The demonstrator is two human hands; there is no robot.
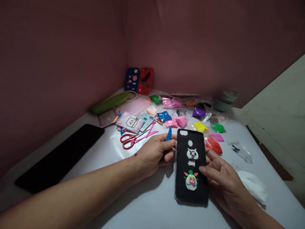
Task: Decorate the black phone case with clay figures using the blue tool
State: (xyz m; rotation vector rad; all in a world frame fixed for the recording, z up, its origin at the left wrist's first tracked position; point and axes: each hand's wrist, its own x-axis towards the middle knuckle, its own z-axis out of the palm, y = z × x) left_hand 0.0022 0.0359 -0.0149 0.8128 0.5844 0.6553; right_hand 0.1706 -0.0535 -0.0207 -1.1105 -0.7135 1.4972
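Note:
A black phone case (182, 178) is held up by its right edge in my right hand (224, 178), with the thumb on its face and the fingers behind. Two clay figures decorate it: a white one with a black-lined face (192, 154) and, below, a rounder white one with a green tuft and striped horns (191, 182). My left hand (154, 152) is closed around a blue plastic clay knife (169, 134), its blade pointing up beside the case's left edge. The lower part of the knife is mostly hidden by the fingers.
Red-handled scissors (128, 141) and pink plastic tools (150, 135) lie left of centre, near illustrated cards (131, 122). Bags of coloured clay (164, 116) spread across the back. Two decorated cases (132, 79) lean on the wall. A dark slab (62, 156) lies left, white clay (254, 187) right.

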